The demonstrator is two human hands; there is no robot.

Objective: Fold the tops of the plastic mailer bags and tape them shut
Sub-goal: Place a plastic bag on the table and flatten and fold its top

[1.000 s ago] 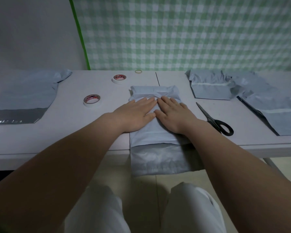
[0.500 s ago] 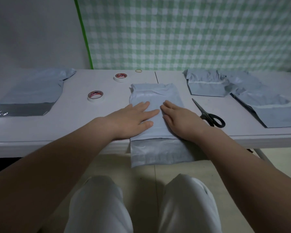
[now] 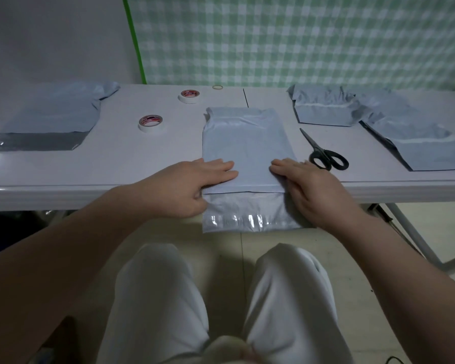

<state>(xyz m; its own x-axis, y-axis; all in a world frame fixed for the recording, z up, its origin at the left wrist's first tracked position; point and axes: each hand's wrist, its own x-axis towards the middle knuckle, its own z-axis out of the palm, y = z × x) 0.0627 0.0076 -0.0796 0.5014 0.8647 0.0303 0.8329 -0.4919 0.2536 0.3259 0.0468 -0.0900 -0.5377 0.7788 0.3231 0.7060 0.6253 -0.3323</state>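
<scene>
Mailer (image 3: 247, 148) under L hand (image 3: 192, 185), R hand (image 3: 313, 190); tape (image 3: 150, 123) label illegible.

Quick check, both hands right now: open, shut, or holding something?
Left hand: open, fingers flat on the mailer bag.
Right hand: open, resting on its right edge.

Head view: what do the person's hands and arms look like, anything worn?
Nothing worn shows: no sleeves, gloves, rings or watch. The left hand and right hand are bare, as is each arm to the frame's edge.
</scene>
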